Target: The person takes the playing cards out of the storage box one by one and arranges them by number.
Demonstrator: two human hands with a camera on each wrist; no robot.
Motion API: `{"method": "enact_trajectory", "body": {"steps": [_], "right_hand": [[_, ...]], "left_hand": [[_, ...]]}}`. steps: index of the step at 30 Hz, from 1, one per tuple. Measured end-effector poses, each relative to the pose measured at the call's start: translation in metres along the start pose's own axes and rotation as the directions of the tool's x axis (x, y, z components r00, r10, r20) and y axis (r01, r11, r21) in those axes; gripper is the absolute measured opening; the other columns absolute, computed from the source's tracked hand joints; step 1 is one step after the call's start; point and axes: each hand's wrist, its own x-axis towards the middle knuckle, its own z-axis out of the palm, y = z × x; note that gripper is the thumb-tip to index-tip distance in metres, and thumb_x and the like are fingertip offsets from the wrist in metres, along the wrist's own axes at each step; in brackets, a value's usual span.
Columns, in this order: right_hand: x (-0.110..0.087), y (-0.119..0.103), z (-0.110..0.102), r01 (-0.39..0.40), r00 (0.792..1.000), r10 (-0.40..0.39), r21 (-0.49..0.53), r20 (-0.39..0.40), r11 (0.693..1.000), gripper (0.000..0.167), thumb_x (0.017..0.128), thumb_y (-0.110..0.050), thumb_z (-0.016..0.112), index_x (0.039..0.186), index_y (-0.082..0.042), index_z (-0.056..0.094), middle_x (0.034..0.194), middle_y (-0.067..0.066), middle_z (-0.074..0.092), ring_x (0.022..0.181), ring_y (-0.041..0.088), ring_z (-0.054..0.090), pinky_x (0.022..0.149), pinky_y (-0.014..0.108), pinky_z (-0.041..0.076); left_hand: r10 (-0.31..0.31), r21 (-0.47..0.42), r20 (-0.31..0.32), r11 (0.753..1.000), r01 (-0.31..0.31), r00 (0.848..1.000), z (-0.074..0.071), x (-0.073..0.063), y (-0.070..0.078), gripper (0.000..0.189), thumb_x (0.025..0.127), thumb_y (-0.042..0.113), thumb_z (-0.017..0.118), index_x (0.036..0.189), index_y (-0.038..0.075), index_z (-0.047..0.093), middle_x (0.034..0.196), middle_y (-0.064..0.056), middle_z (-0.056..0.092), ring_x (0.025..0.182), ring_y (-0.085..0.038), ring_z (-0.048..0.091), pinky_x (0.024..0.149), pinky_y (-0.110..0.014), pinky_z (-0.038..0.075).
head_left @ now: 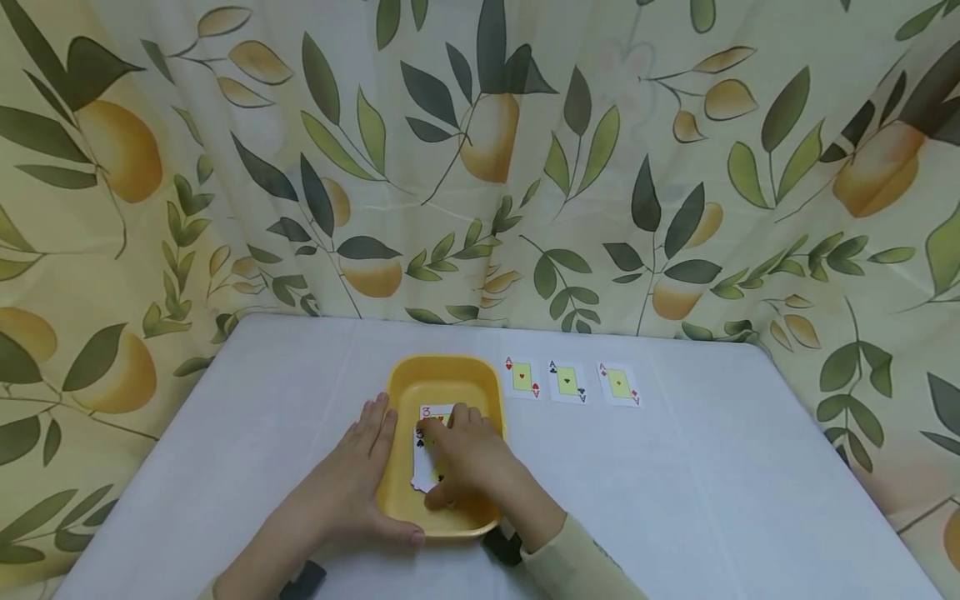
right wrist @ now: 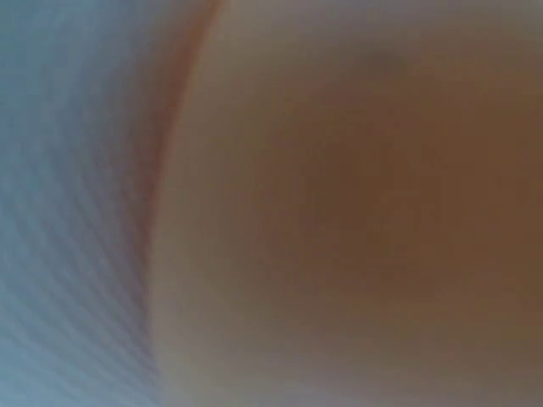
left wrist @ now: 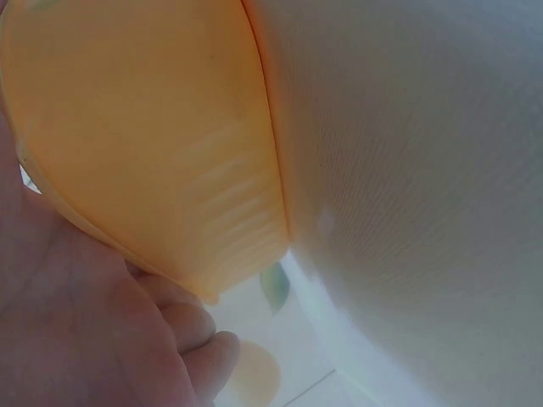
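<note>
A yellow plastic tray [head_left: 405, 512] stands on the white-covered table, with a small pile of playing cards [head_left: 423, 467] inside. A red heart card [head_left: 435, 410] shows at the far end of the pile. My left hand [head_left: 352, 467] rests along the tray's left side, fingers straight at the rim and thumb at the near corner. In the left wrist view, those fingers lie beside the tray wall [left wrist: 153, 127]. Inside the tray, my right hand [head_left: 476, 454] spreads over the cards, index finger and thumb apart, covering part of them. The right wrist view is mostly blurred tray wall.
Right of the tray, three aces lie face up in a row: hearts [head_left: 521, 377], clubs [head_left: 567, 382] and diamonds [head_left: 619, 385]. A fruit-and-leaf patterned curtain [head_left: 450, 208] hangs behind the table's far edge. Dark wrist devices [head_left: 502, 546] show near both wrists.
</note>
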Motion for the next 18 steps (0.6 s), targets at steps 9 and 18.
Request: {"method": "enact_trajectory", "body": {"steps": [9,18], "right_hand": [[-0.002,0.002,0.001,0.141,0.987,-0.135,0.058,-0.085,0.988,0.096,0.06,-0.039,0.092,0.145,-0.027,0.048,0.124,0.002,0.045,0.106,0.018,0.043,0.091,0.03,0.045],[-0.018,0.003,-0.031,0.216,0.97,-0.177,0.258,-0.167,0.942,0.107,0.066,-0.032,0.092,0.155,-0.016,0.034,0.145,0.001,0.046,0.13,0.017,0.042,0.112,0.034,0.043]], "left_hand": [[0.031,0.006,-0.019,0.999,-0.031,0.999,0.003,0.0,-0.002,0.15,0.054,0.092,0.065,0.156,-0.005,0.017,0.166,-0.02,-0.003,0.153,-0.038,0.004,0.123,-0.051,0.019],[0.049,0.015,-0.04,0.999,-0.048,0.998,0.002,-0.002,0.001,0.149,0.054,0.093,0.065,0.155,-0.008,0.019,0.166,-0.024,0.0,0.152,-0.041,0.006,0.122,-0.052,0.021]]}}
